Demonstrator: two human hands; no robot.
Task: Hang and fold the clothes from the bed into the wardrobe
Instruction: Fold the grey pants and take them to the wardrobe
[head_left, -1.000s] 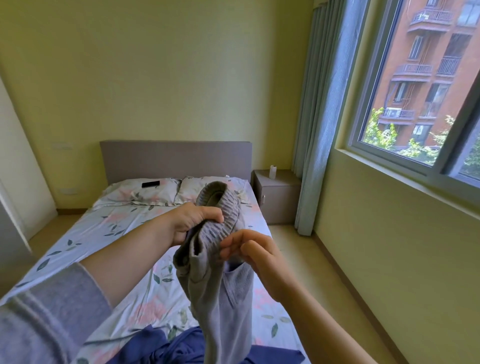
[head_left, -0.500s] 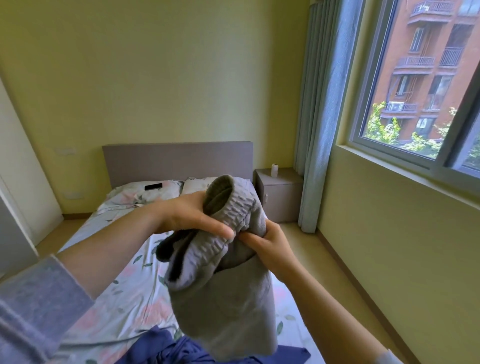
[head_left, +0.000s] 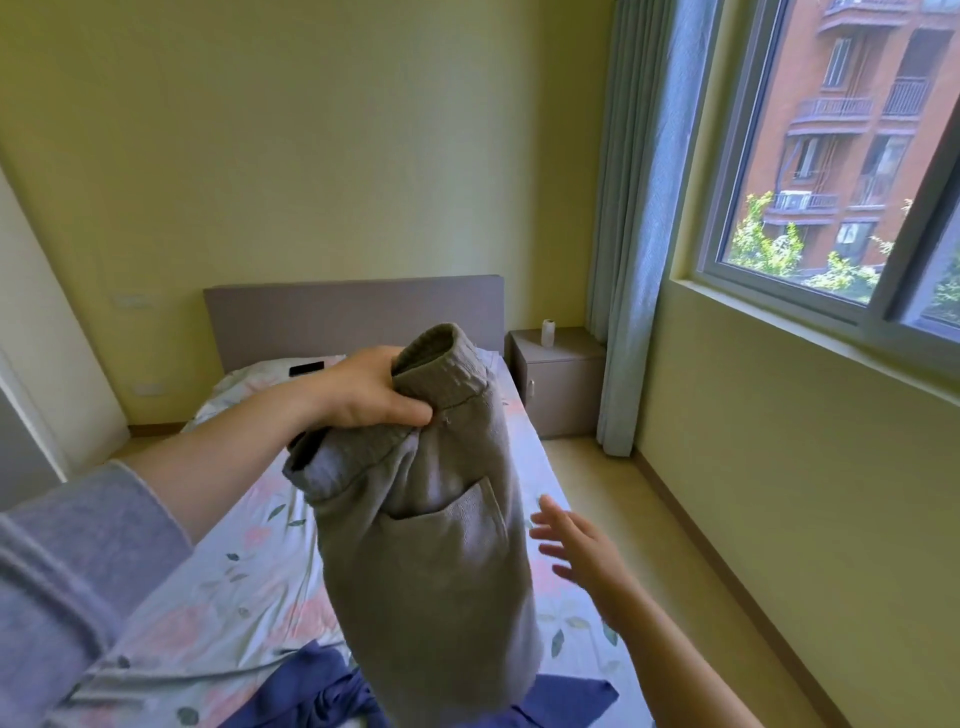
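Change: right hand (head_left: 582, 545) has released the grey trousers (head_left: 431, 561), fingers now spread.
Grip: left hand (head_left: 363, 389) alone clutches the waistband.
Implication: folding not yet started.

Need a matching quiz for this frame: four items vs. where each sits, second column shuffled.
Items:
1. grey trousers
2. blue garment
3. black phone
4. small white item

Places:
A. on the pillow
B. on the nightstand
C. gripped by the left hand
D. lying on the bed, near end

Pairs: 1-C, 2-D, 3-A, 4-B
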